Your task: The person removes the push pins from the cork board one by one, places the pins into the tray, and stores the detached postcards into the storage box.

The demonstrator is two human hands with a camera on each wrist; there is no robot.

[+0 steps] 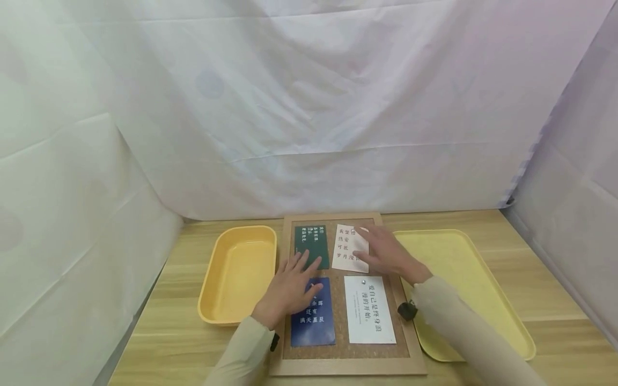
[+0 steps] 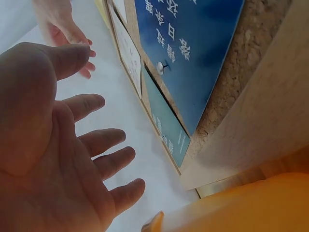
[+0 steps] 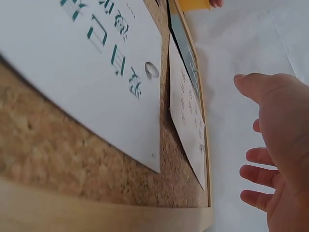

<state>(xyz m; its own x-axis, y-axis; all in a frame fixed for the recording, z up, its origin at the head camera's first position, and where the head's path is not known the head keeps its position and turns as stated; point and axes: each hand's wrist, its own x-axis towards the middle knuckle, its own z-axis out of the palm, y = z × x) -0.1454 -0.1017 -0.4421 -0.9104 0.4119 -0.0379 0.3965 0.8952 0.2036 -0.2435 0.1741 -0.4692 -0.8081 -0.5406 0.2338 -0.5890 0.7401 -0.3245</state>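
A wood-framed cork board point(image 1: 338, 316) lies on the table with several cards on it. My left hand point(image 1: 291, 284), fingers spread and holding nothing, hovers over the blue card point(image 1: 314, 327) and the lower edge of the green card point(image 1: 316, 241). Over the white card with red writing point(image 1: 343, 262) is my right hand point(image 1: 386, 249), its fingers loosely extended and nothing in them. Nearer the front right lies a white card with green writing point(image 1: 369, 316). Pushpins show on cards: one pushpin point(image 2: 161, 67) in the blue card, another pushpin point(image 3: 151, 70) in the green-lettered card.
An orange-yellow bin point(image 1: 207, 289) stands left of the board. To the right, a pale yellow tray point(image 1: 463, 268) lies close to the board's frame. White cloth point(image 1: 338, 107) hangs behind and at both sides of the wooden table point(image 1: 164, 332).
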